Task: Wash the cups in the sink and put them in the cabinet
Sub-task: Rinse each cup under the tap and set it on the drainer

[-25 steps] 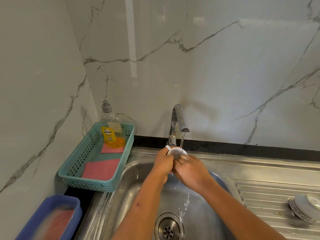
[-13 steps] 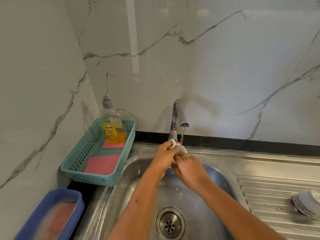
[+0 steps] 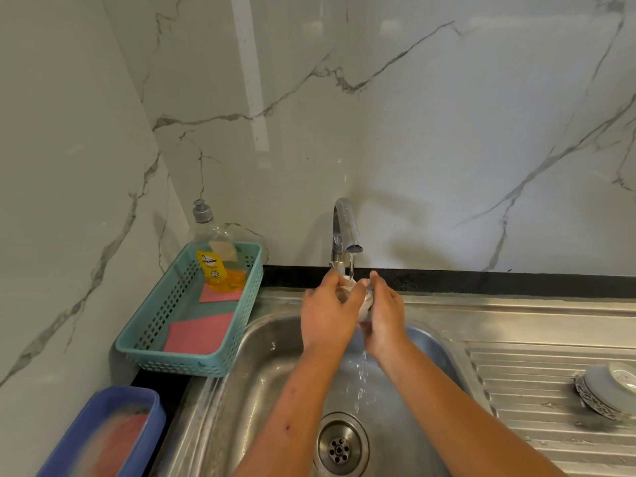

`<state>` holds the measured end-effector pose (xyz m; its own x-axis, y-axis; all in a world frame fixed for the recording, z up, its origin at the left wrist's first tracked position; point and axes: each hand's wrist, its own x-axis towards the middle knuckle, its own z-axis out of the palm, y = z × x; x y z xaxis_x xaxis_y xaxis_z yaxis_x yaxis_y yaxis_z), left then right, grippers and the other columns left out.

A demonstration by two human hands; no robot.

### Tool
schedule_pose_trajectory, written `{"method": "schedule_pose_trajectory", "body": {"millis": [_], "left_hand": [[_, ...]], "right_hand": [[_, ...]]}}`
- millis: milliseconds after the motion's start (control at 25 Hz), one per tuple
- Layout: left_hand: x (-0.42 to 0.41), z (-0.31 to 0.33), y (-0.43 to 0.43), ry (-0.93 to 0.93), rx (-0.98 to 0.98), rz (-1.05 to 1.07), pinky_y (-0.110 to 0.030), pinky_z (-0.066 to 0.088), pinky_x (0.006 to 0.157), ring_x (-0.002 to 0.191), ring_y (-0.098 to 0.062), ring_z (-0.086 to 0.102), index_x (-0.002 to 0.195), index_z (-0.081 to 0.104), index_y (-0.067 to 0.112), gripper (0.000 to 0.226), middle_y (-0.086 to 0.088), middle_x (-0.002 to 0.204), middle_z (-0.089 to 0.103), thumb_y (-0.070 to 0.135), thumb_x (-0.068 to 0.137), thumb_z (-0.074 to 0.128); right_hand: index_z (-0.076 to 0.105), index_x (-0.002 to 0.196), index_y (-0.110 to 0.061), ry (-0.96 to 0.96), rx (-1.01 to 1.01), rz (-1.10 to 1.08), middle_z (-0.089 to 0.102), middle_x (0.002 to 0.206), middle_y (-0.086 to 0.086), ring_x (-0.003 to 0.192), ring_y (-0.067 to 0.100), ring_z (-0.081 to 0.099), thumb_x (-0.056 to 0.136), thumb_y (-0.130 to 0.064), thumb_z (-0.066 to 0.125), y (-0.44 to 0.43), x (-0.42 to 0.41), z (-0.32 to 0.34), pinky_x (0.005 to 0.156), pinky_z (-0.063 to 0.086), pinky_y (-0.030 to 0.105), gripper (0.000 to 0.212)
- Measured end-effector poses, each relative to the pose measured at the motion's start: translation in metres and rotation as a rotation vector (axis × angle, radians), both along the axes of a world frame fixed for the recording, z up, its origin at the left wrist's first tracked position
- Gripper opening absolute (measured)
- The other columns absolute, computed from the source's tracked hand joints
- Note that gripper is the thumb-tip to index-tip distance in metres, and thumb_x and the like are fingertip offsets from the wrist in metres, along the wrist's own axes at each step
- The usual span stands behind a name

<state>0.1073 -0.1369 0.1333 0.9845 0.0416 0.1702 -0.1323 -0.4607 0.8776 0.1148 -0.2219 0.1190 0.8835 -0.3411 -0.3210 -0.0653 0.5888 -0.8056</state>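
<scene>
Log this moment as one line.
step: rinsing cup | left hand: grips cup | right hand: grips cup | tap: running | second cup: upside down on drainer

Bright, soft, even light with no hard shadows. Left hand [image 3: 327, 315] and right hand [image 3: 385, 315] on the cup [image 3: 364, 309] are sharp; the cup itself is shaded between them. Faucet [image 3: 346, 225] just above the grip throws a faint shadow up-right on the marble wall [image 3: 447, 149]. Pale glare patches and a vertical bright strip [image 3: 251, 80] high above the grip. Blue sheen on the sink [image 3: 433, 342] wall right of the grip. Blue tub [image 3: 103, 435] far lower left is smeared and out of focus. Overturned bowl [image 3: 612, 387] far right is soft, with dark shadow under it. Wide-angle bowing at frame edges.
</scene>
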Motion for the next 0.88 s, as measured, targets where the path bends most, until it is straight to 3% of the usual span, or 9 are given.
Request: {"method": "schedule_pose_trajectory", "body": {"millis": [120, 240, 360, 440, 560, 640, 720, 800, 880], "left_hand": [[0.000, 0.002, -0.004, 0.002, -0.042, -0.099, -0.022, 0.042, 0.077, 0.104, -0.013, 0.045, 0.099, 0.052, 0.025, 0.029, 0.009, 0.096, 0.059, 0.040, 0.082, 0.069], [-0.004, 0.000, -0.009, -0.003, -0.072, -0.191, -0.020, 0.044, 0.085, 0.101, -0.011, 0.051, 0.119, 0.047, 0.019, 0.039, 0.000, 0.118, 0.049, 0.033, 0.087, 0.065], [-0.002, -0.004, -0.009, 0.017, 0.123, -0.125, -0.031, 0.047, 0.078, 0.089, -0.019, 0.052, 0.121, 0.039, 0.014, 0.037, -0.007, 0.114, 0.046, 0.042, 0.098, 0.041], [0.007, -0.004, -0.005, 0.118, 0.047, -0.035, -0.034, 0.049, 0.072, 0.085, -0.020, 0.056, 0.112, 0.042, 0.012, 0.037, -0.008, 0.104, 0.055, 0.045, 0.100, 0.031], [0.024, -0.001, 0.000, 0.243, -0.104, 0.131, -0.030, 0.045, 0.066, 0.079, -0.021, 0.057, 0.096, 0.054, 0.006, 0.043, -0.008, 0.086, 0.059, 0.038, 0.103, 0.025], [0.027, 0.006, 0.001, 0.283, -0.145, 0.202, -0.030, 0.047, 0.062, 0.068, -0.017, 0.054, 0.083, 0.056, 0.005, 0.043, -0.006, 0.074, 0.056, 0.032, 0.104, 0.030], [0.029, 0.007, 0.005, 0.331, -0.327, 0.215, -0.037, 0.055, 0.070, 0.066, -0.018, 0.058, 0.080, 0.061, 0.005, 0.038, -0.008, 0.072, 0.060, 0.028, 0.101, 0.041], [0.028, 0.003, 0.011, 0.385, -0.499, 0.205, -0.037, 0.059, 0.073, 0.072, -0.021, 0.065, 0.084, 0.066, 0.004, 0.029, -0.012, 0.079, 0.067, 0.024, 0.098, 0.051], [0.025, -0.004, 0.018, 0.428, -0.557, 0.215, -0.034, 0.059, 0.072, 0.076, -0.023, 0.068, 0.081, 0.069, 0.006, 0.024, -0.015, 0.085, 0.071, 0.024, 0.094, 0.059]], "right_hand": [[0.062, 0.084, -0.011, 0.028, 0.229, 0.030, 0.064, 0.074, 0.010, 0.065, 0.021, 0.065, 0.095, -0.042, 0.048, 0.005, 0.003, 0.000, 0.060, 0.052, 0.031, 0.036], [0.062, 0.092, -0.009, 0.027, 0.319, 0.117, 0.063, 0.079, 0.011, 0.074, 0.022, 0.064, 0.094, -0.052, 0.042, 0.003, 0.005, 0.001, 0.068, 0.052, 0.033, 0.048], [0.065, 0.089, -0.010, 0.109, 0.013, 0.120, 0.066, 0.076, 0.009, 0.075, 0.022, 0.066, 0.093, -0.050, 0.049, 0.006, 0.003, -0.002, 0.065, 0.053, 0.033, 0.043], [0.062, 0.085, -0.010, 0.042, -0.243, 0.087, 0.065, 0.075, 0.008, 0.072, 0.020, 0.064, 0.094, -0.037, 0.054, 0.011, 0.000, -0.001, 0.056, 0.052, 0.029, 0.030], [0.061, 0.089, -0.011, -0.147, -0.654, 0.113, 0.063, 0.080, 0.008, 0.076, 0.020, 0.062, 0.097, -0.022, 0.052, 0.017, -0.002, -0.003, 0.060, 0.051, 0.027, 0.017], [0.060, 0.102, -0.008, -0.251, -0.895, 0.153, 0.064, 0.084, 0.003, 0.075, 0.012, 0.060, 0.098, -0.017, 0.049, 0.017, -0.003, -0.008, 0.064, 0.048, 0.017, 0.015], [0.054, 0.121, -0.003, -0.361, -1.120, 0.137, 0.066, 0.100, 0.006, 0.085, 0.009, 0.061, 0.097, -0.009, 0.050, 0.014, -0.002, -0.014, 0.072, 0.045, 0.008, 0.025], [0.053, 0.123, 0.001, -0.485, -1.279, 0.128, 0.062, 0.113, 0.012, 0.095, 0.013, 0.059, 0.094, -0.002, 0.052, 0.006, -0.001, -0.020, 0.082, 0.038, 0.001, 0.029], [0.055, 0.121, -0.002, -0.542, -1.439, 0.171, 0.063, 0.112, 0.013, 0.094, 0.018, 0.060, 0.094, -0.008, 0.053, -0.004, -0.002, -0.022, 0.079, 0.037, 0.003, 0.028]]}}
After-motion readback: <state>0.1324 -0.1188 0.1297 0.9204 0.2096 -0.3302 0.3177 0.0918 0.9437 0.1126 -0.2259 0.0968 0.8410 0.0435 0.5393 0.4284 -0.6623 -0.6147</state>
